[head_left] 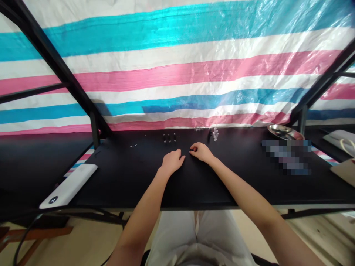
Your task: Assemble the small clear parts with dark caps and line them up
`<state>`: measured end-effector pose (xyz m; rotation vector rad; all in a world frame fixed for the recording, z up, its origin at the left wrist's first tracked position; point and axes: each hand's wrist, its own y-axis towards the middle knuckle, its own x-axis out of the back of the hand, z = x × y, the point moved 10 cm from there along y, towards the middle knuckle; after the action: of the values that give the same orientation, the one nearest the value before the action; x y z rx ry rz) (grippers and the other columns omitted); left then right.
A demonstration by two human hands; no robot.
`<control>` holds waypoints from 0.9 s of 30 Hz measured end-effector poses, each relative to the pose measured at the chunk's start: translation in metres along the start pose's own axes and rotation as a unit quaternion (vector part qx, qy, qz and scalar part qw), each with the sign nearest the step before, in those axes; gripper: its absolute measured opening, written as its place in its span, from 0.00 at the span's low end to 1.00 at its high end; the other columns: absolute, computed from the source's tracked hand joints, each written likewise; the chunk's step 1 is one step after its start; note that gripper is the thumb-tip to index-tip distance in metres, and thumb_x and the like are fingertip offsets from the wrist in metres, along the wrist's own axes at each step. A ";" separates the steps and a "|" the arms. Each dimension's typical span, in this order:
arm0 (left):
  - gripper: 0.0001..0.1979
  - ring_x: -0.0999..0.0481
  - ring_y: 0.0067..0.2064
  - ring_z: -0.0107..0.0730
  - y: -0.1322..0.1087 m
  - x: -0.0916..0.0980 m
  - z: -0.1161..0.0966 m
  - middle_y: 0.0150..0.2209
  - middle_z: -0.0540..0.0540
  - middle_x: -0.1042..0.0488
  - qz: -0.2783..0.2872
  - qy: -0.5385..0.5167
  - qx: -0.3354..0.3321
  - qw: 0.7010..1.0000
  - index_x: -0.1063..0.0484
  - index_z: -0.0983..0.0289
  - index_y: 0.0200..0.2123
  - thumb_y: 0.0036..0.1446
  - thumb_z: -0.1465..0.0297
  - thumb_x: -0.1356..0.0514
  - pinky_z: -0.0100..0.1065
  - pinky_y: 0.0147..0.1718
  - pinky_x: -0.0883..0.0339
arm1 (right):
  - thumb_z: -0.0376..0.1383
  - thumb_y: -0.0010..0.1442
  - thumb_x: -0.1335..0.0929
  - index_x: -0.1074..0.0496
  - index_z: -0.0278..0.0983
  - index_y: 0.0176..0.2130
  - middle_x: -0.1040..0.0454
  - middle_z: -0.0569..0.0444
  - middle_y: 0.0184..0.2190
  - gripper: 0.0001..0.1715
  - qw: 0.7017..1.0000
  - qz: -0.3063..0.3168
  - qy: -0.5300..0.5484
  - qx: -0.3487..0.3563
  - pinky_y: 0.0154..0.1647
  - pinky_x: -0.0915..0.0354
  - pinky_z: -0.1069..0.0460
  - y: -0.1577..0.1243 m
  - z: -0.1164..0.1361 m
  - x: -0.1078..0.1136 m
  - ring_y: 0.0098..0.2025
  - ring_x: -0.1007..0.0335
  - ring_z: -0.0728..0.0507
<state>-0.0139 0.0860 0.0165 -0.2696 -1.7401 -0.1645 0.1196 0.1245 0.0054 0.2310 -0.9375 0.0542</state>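
On the black tabletop, my left hand rests palm down, its thumb held apart from the fingers and nothing visible in it. Just to its right is my right hand, with fingers curled and the tips brought close to the thumb; anything between them is too small to make out. Beyond my left hand stands a short row of small black pieces with pale ends. Further back are several tiny metallic pieces. Next to those lies a small cluster of clear pieces with a dark part beside it.
A white oblong device lies at the left edge. Thin white scraps are at the back left. A shiny metal dish sits at the back right, before a blurred-out patch. Black frame bars and a striped sheet rise behind the table.
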 end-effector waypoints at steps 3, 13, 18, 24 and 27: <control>0.13 0.26 0.38 0.39 0.001 0.000 -0.001 0.36 0.56 0.26 -0.005 0.001 -0.004 1.000 0.36 0.61 0.36 0.59 0.59 0.52 0.34 0.34 0.37 | 0.35 0.48 0.32 0.27 0.37 0.34 0.28 0.55 0.32 0.09 0.999 0.006 -0.026 -0.027 0.33 0.40 0.56 -0.012 -0.012 0.013 0.32 0.33 0.49; 0.13 0.26 0.37 0.38 0.001 0.001 -0.002 0.34 0.55 0.27 -0.002 -0.002 -0.002 1.000 0.36 0.61 0.35 0.59 0.59 0.52 0.34 0.32 0.38 | 0.31 0.49 0.36 0.28 0.36 0.34 0.26 0.45 0.36 0.10 0.965 0.003 -0.155 -0.210 0.35 0.38 0.50 -0.030 -0.075 0.058 0.38 0.29 0.40; 0.12 0.27 0.38 0.38 0.001 0.000 -0.004 0.35 0.55 0.27 -0.001 -0.002 -0.005 1.000 0.36 0.61 0.36 0.59 0.60 0.52 0.34 0.34 0.38 | 0.36 0.54 0.37 0.30 0.32 0.40 0.30 0.40 0.42 0.14 0.950 -0.061 -0.163 -0.260 0.40 0.37 0.46 -0.032 -0.099 0.075 0.44 0.31 0.36; 0.13 0.27 0.37 0.38 0.002 -0.001 -0.003 0.34 0.55 0.27 -0.009 0.001 -0.011 1.000 0.36 0.61 0.35 0.59 0.59 0.52 0.34 0.32 0.38 | 0.41 0.54 0.36 0.32 0.32 0.43 0.33 0.40 0.45 0.19 0.939 -0.133 -0.153 -0.277 0.44 0.39 0.44 -0.030 -0.109 0.080 0.49 0.36 0.35; 0.13 0.27 0.37 0.37 0.002 0.000 -0.003 0.35 0.55 0.27 -0.006 0.000 -0.006 1.000 0.36 0.61 0.35 0.59 0.59 0.52 0.33 0.33 0.38 | 0.41 0.54 0.36 0.32 0.32 0.42 0.32 0.41 0.44 0.18 0.938 -0.156 -0.141 -0.275 0.45 0.40 0.43 -0.027 -0.113 0.080 0.48 0.36 0.35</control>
<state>-0.0108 0.0868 0.0170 -0.2673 -1.7408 -0.1839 0.2605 0.1188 0.0007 -0.1400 -1.1529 -0.5426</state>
